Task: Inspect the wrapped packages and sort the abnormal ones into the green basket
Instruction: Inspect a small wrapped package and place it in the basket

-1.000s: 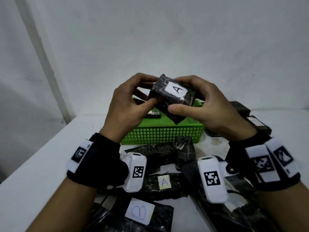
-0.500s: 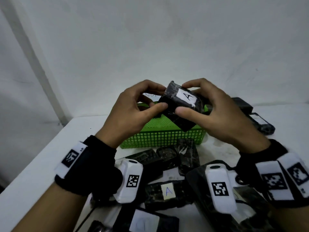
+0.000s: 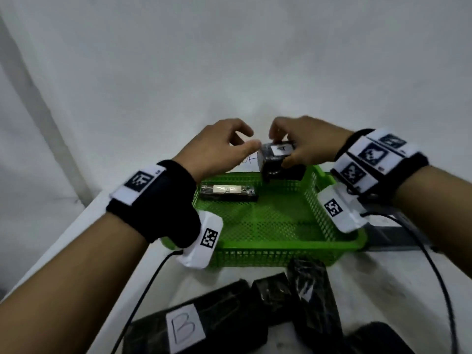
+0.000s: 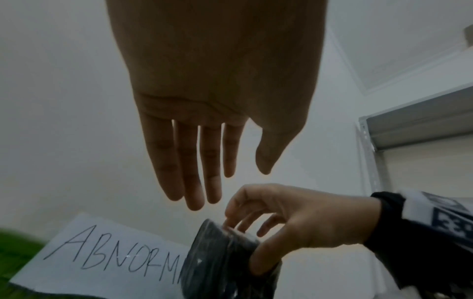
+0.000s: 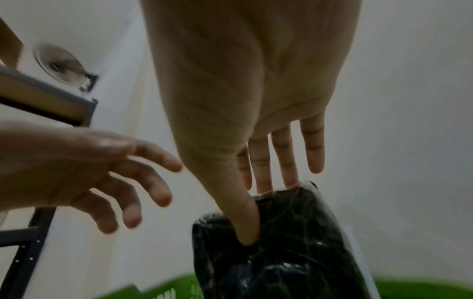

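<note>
Right hand holds a wrapped package above the far edge of the green basket; left hand free.

The left hand (image 3: 217,146) hovers with fingers loosely spread, touching nothing, just beside the black wrapped package (image 3: 277,159). The right hand (image 3: 306,146) pinches that package between thumb and fingertips over the back of the green basket (image 3: 268,254), where a second package (image 3: 228,192) lies. More packages (image 3: 229,315), one labelled B, lie on the table (image 3: 383,284) in front.
</note>
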A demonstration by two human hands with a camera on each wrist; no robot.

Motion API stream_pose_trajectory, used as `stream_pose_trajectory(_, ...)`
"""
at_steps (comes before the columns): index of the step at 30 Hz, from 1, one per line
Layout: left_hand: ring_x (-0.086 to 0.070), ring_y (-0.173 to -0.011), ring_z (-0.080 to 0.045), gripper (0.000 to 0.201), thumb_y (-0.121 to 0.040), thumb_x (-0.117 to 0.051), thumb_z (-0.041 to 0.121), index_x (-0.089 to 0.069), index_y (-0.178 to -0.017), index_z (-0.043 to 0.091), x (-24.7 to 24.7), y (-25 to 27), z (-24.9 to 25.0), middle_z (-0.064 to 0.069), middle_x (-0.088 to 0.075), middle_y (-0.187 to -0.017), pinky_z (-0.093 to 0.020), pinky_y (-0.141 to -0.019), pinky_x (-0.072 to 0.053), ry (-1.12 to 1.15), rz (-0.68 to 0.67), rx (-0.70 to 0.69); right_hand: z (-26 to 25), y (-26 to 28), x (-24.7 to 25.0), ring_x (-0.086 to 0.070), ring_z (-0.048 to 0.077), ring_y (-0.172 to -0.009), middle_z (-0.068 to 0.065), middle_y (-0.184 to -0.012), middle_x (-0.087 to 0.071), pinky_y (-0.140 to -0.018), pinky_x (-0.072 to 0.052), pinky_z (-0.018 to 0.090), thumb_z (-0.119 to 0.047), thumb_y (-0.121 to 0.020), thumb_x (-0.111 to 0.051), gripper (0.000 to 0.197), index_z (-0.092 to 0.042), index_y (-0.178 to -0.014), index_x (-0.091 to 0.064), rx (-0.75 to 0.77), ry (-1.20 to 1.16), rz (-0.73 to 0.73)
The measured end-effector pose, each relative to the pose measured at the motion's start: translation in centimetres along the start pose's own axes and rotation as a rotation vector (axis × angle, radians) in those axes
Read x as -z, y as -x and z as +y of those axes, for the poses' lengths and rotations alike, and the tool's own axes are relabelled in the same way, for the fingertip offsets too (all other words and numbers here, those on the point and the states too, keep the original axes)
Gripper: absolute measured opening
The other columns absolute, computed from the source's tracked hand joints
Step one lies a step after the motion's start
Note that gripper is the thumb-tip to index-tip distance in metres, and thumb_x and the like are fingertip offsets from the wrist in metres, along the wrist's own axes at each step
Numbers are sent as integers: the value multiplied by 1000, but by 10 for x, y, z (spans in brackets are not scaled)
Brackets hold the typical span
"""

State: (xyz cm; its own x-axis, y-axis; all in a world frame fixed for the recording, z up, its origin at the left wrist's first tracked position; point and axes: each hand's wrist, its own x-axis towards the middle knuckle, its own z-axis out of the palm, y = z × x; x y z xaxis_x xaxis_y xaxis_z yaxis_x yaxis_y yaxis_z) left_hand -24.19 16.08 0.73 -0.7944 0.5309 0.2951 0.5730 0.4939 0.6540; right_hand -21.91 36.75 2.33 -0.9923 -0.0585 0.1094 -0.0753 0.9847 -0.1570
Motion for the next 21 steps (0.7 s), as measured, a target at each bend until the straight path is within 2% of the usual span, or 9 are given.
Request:
stream_pose_trajectory(3, -71, -85, -14, 20, -95, -60, 40, -67, -106, 25, -10, -17, -12, 3, -75, -96, -38, -86, -58, 18, -27, 27, 18, -30, -29, -59, 23, -99, 0, -116, -64, -78, -46, 31, -16, -72, -86, 56, -21, -119, -57, -56, 105, -136)
stream_pose_trajectory(5, -72, -79, -14, 17, -95, -60, 38, -68, -101, 24, -20, -25, -20, 4, -76, -90, -35, -80, -58, 67, -29, 49, 30, -40, -48, -59, 21, -100, 1, -115, -63, -81, -48, 30, -14, -71, -87, 54, -20, -117, -60, -93, 125, -212)
stream_pose_trajectory(7, -71, -75, -13, 17, -95, -60, 38, -68, -98, 23, -27, -30, -28, 5, -77, -87, -30, -70, -56, 144, -24, 87, 37, -49, -61, -58, 20, -102, 0, -112, -61, -82, -48, 29, -13, -72, -87, 50, -20, -114, -62, -118, 162, -284)
stream_pose_trajectory(9, -67, -69, -11, 24, -96, -59, 41, -68, -100, 20, -31, -34, -33, 4, -77, -86, -25, -63, -50, 251, -20, 135, 42, -56, -69, -60, 25, -105, 2, -115, -62, -84, -53, 34, -13, -70, -87, 48, -23, -106, -58, -122, 231, -335)
stream_pose_trajectory(12, -65, -65, -12, 39, -99, -50, 50, -69, -103, 15, -35, -38, -35, -1, -77, -86, -25, -62, -49, 409, -27, 170, 48, -62, -76, -61, 28, -102, 7, -116, -62, -84, -55, 38, -13, -67, -85, 49, -20, -107, -57, -107, 310, -327)
stream_pose_trajectory(17, -61, -61, -14, 45, -101, -45, 51, -68, -103, 13, -37, -42, -36, -6, -77, -87, -25, -58, -47, 470, -38, 192, 51, -67, -84, -61, 31, -109, 10, -120, -59, -75, -43, 31, -18, -87, -70, 38, -14, -123, -58, -50, 441, -299)
stream_pose_trajectory(21, -58, -64, -18, 49, -102, -39, 52, -67, -104, 11, -38, -38, -34, -6, -75, -83, -25, -55, -44, 506, -67, 202, 52, -61, -78, -64, 31, -105, 10, -115, -64, -77, -51, 32, -28, -87, -69, 36, -18, -121, -64, -50, 468, -271)
